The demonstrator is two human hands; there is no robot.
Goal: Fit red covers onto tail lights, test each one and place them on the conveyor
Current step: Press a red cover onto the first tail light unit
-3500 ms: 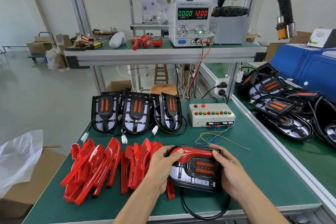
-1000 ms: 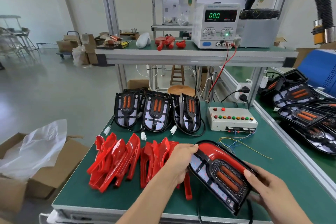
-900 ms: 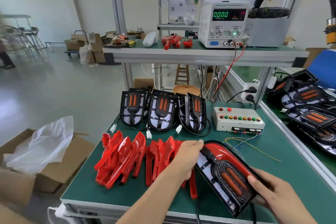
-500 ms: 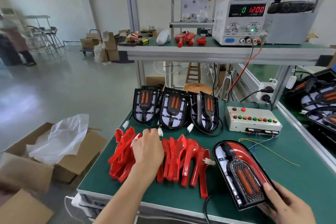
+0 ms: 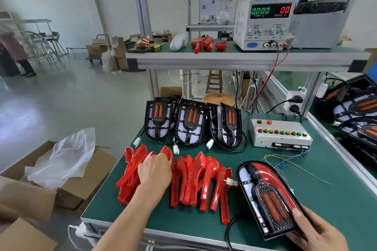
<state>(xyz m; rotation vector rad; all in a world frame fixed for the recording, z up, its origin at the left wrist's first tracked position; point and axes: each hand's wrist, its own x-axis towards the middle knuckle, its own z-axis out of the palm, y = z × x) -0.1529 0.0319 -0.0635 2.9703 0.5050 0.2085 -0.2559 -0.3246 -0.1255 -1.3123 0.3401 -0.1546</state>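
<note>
Gripping a red cover with left hand, right hand holding covered tail light, uncovered lights behind.

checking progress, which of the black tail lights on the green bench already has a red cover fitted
The black tail light held by the right hand at the front right; a red cover caps its rounded top. The three standing behind show none.

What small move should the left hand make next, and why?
Probably lift one red cover out of the pile: the left hand already grips it, while the right hand holds the covered tail light, so another light likely comes next.
</note>
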